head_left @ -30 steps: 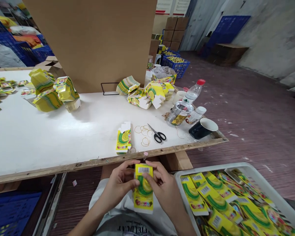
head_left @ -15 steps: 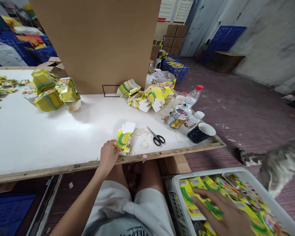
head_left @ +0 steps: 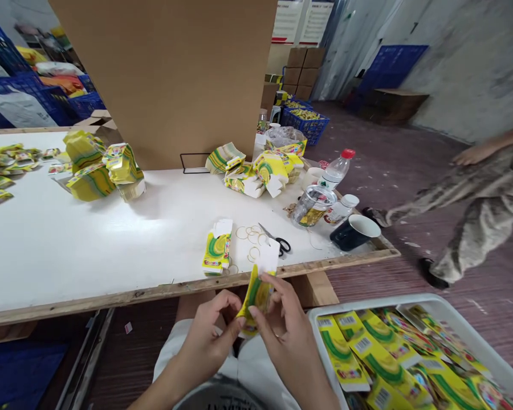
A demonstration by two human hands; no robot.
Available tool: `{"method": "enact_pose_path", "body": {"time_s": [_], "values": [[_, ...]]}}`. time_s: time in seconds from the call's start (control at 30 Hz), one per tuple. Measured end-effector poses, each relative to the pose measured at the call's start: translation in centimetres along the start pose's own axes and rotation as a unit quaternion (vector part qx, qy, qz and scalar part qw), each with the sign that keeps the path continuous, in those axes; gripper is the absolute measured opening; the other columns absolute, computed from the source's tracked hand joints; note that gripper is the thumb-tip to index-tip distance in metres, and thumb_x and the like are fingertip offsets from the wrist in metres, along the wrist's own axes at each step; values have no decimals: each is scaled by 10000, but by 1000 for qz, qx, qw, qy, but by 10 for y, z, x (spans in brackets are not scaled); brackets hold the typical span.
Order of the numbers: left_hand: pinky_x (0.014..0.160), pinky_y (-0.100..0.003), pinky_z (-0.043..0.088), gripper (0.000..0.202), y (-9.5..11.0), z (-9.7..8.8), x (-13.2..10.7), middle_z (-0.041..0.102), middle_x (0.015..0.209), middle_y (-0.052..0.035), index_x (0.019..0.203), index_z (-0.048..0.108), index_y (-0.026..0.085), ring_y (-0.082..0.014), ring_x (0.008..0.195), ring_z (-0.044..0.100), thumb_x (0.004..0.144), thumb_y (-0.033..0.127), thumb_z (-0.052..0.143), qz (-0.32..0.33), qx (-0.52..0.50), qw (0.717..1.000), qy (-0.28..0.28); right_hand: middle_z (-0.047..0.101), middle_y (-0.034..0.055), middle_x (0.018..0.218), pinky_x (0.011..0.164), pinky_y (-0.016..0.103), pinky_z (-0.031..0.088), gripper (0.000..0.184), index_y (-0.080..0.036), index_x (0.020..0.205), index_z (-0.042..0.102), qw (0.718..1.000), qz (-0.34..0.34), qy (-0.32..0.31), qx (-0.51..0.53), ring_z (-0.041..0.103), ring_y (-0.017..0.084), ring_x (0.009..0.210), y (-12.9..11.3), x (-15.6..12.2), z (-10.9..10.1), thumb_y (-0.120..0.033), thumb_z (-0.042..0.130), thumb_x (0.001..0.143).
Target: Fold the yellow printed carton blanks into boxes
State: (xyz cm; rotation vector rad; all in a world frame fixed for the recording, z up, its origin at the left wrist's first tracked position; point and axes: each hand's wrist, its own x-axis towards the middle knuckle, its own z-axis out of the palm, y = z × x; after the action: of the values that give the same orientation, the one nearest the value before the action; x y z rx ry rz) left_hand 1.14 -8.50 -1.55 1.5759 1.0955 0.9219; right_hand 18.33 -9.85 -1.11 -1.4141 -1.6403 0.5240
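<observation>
Both my hands hold one yellow-and-green flat carton (head_left: pixel 256 290) above my lap, just below the table's front edge. My left hand (head_left: pixel 211 344) pinches its lower left side. My right hand (head_left: pixel 284 336) grips its right side, fingers curled round it; the carton's white flap sticks up. A small stack of the same cartons (head_left: pixel 216 250) lies on the white table (head_left: pixel 111 239) near the front edge. To my right, a white crate (head_left: pixel 448 310) is full of flat yellow cartons (head_left: pixel 367 347).
Rubber bands (head_left: pixel 250 239) and scissors (head_left: pixel 280 244) lie by the stack. A jar (head_left: pixel 312 205), bottle (head_left: pixel 336 168) and dark cup (head_left: pixel 354 230) stand at the table's right end. Carton piles (head_left: pixel 102 168) and a tall cardboard sheet (head_left: pixel 171 74) stand behind. Another person (head_left: pixel 474 199) crosses the floor at right.
My left hand left the stack on the table and my right hand came out of the crate; both now hold a carton together. A person has entered at the right.
</observation>
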Motion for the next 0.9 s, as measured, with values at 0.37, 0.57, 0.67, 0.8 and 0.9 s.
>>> {"method": "enact_pose_path", "body": {"time_s": [0.37, 0.57, 0.67, 0.8, 0.9], "values": [[958, -376, 483, 472, -8, 25, -4, 756, 993, -84, 1106, 742, 191, -259, 990, 676, 782, 535, 736, -145, -385, 901, -135, 554, -16, 794, 567, 207, 491, 104, -240, 1029, 564, 986, 65, 66, 137, 549, 125, 633, -7, -20, 12, -252, 584, 928], [773, -308, 549, 424, -15, 26, 5, 770, 913, -69, 1066, 711, 179, -219, 830, 705, 847, 539, 664, -120, -357, 926, -28, 656, 85, 1034, 714, 273, 533, 219, -210, 1106, 630, 989, 97, 39, 107, 622, 194, 844, 7, -25, 12, -324, 598, 921], [778, -298, 541, 427, -20, 26, 7, 763, 951, -83, 1113, 655, 173, -218, 850, 701, 863, 519, 654, -113, -301, 946, -28, 670, 38, 788, 636, 246, 519, 207, -195, 840, 644, 983, 142, -5, 112, 614, 171, 700, 15, -28, 13, -360, 573, 941], [776, -281, 530, 661, -21, 19, 6, 742, 1024, -83, 1406, 353, 243, -198, 879, 691, 864, 389, 701, -101, -251, 963, -13, 723, 76, 957, 701, 273, 570, 280, -197, 1141, 604, 965, 169, 30, 196, 677, 187, 780, 18, -27, 12, -364, 623, 917], [882, -301, 512, 667, -17, 6, 5, 703, 1160, -93, 1445, 326, 284, -199, 1014, 669, 884, 322, 685, -92, -266, 957, -75, 695, 120, 1181, 817, 317, 579, 423, -239, 1323, 514, 954, 140, 9, 264, 701, 214, 969, 20, -22, 4, -332, 617, 924]]}}
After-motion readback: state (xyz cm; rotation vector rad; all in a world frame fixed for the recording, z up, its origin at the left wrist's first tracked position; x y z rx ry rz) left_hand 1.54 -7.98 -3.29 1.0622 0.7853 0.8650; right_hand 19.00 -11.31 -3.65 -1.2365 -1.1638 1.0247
